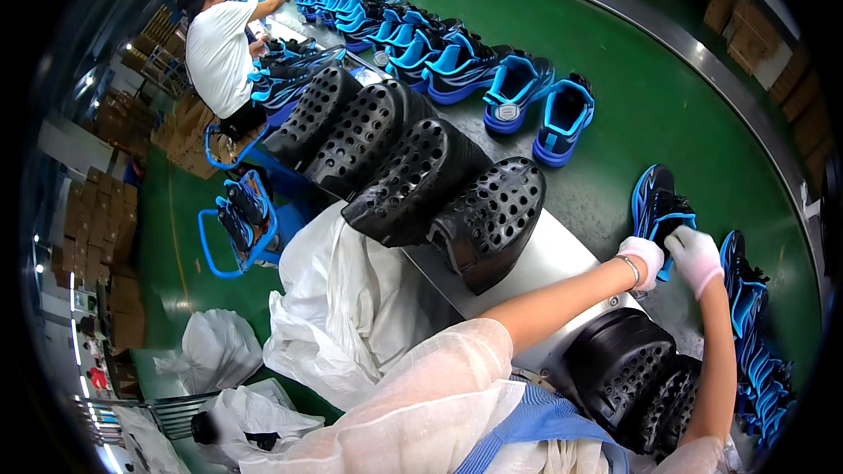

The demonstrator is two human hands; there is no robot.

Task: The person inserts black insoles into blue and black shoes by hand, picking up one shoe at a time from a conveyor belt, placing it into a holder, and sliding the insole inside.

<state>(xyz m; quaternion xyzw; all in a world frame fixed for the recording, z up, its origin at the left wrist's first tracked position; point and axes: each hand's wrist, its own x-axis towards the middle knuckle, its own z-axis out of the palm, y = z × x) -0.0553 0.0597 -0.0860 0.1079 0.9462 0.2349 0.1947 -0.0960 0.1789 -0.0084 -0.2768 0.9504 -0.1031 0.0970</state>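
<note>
One wide green surface [615, 53] is spreading before us, and a row of blue-and-black shoes [413, 48] is standing along it. Farther off, a co-worker [219, 57] in a white top is reaching toward that row. Nearer us a metal ledge [562, 259] is running, with a white sack [342, 298] hanging beside it and black perforated clogs [413, 180] resting along it. Just past the ledge, a single shoe [654, 196] is pointing its toe away from us. Our gloved left hand [641, 262] and gloved right hand [696, 256] are meeting at its opening; we cannot tell whether either is grasping it. A slim bracelet [630, 269] is circling our left wrist.
</note>
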